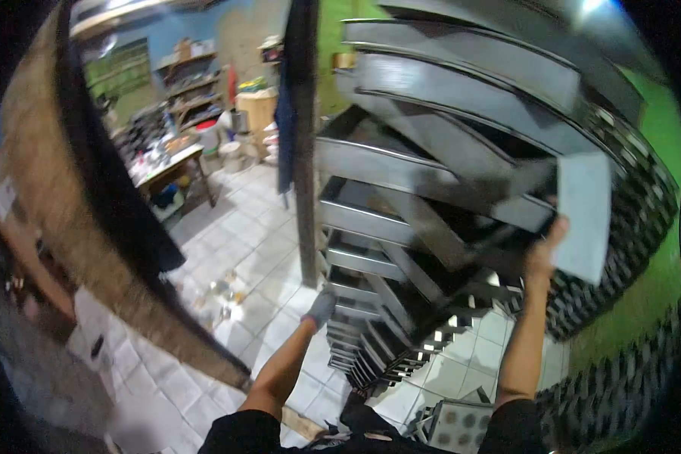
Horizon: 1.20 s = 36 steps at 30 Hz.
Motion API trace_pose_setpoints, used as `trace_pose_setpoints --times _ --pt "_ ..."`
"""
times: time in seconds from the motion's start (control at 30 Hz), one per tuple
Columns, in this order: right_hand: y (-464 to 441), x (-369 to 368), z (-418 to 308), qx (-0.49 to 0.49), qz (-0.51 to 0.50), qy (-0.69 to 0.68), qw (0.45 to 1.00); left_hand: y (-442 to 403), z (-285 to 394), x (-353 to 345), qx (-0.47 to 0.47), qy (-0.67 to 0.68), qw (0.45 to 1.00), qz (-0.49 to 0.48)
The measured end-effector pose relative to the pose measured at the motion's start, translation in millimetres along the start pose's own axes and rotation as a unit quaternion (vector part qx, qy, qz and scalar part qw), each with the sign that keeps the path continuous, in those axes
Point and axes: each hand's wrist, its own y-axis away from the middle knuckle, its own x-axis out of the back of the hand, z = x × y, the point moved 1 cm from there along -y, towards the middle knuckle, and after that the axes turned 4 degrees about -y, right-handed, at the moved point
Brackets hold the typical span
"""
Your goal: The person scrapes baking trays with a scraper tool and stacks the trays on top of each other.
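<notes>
A tall stack of grey metal trays [390,159], laid crosswise over one another, rises in front of me. My right hand [545,250] is raised at the stack's right side, closed on the inner edge of a pale rectangular panel [584,219]. Whether that panel is the end of a tray or a separate sheet, I cannot tell. Low on the left, my left hand [321,309], which looks covered by a grey glove, is against or just beside the stack's side. Its fingers are blurred and partly lost against the trays.
A dark post [304,151] stands just left of the stack. Further left are a worktable [166,166], buckets [231,155] and shelves [193,91]. More stacked metal pieces [620,295] line the green wall. A tray with round marks [458,424] lies near my feet.
</notes>
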Motion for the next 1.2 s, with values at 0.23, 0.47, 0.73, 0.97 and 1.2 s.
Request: trace_pose_setpoints --times 0.23,0.47,0.73,0.97,1.2 --pt "-81 -83 40 0.037 -0.007 -0.087 0.996 -176 -50 21 0.048 -0.089 0.978 -0.182" --pt "-153 -123 172 0.108 0.084 -0.094 0.986 -291 -84 -28 -0.042 -0.204 0.953 -0.222" --pt "-192 -207 228 0.112 0.076 -0.055 0.989 -372 -177 -102 0.058 -0.055 0.984 -0.158" --pt "-166 -219 313 -0.007 0.052 -0.067 0.996 -364 -106 -34 0.191 0.164 0.954 -0.163" --pt "-165 -202 276 0.104 0.017 0.047 0.993 -340 -99 -73 0.413 0.415 0.808 -0.072"
